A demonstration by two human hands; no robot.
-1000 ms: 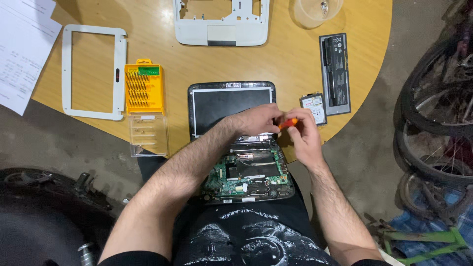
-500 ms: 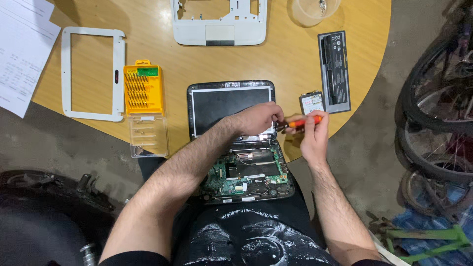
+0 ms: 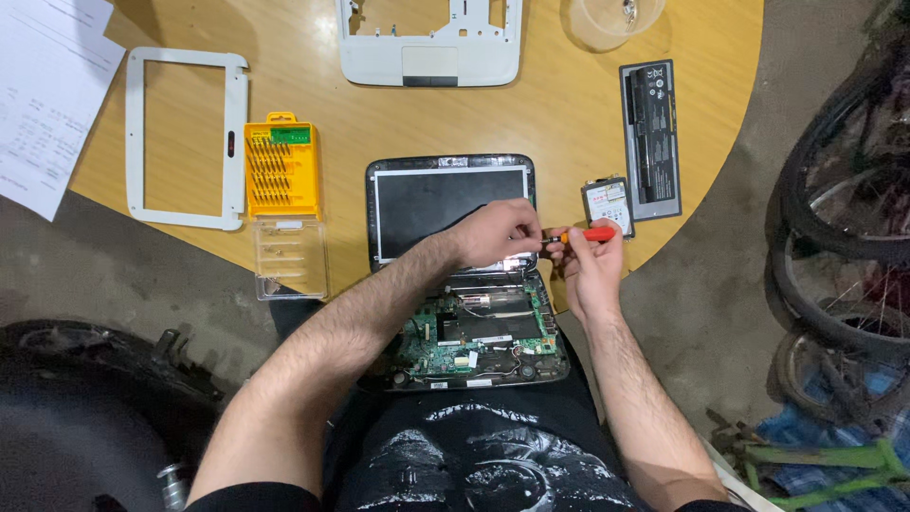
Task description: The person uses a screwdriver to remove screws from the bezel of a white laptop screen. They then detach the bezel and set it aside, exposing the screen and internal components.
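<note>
1. Screwdriver (image 3: 586,234): small, orange handle with a dark shaft, lying level, pinched in the right hand (image 3: 590,270), its tip at the left hand (image 3: 498,232) fingertips.
2. Opened laptop (image 3: 464,275): dark, casing off, green circuit board bared below both hands, black screen lying flat just beyond the left hand.

A round wooden tabletop (image 3: 531,114) carries the parts. On it lie a white screen frame (image 3: 185,137), a yellow screwdriver set (image 3: 282,169) with its clear lid (image 3: 290,258) just below, a white keyboard surround (image 3: 429,43), a clear plastic tub (image 3: 614,21), a long black battery (image 3: 650,139) and a small hard drive (image 3: 608,204) beside it. Paper sheets (image 3: 47,95) overhang the left edge. The open laptop (image 3: 450,204) rests partly on the near edge.
</note>
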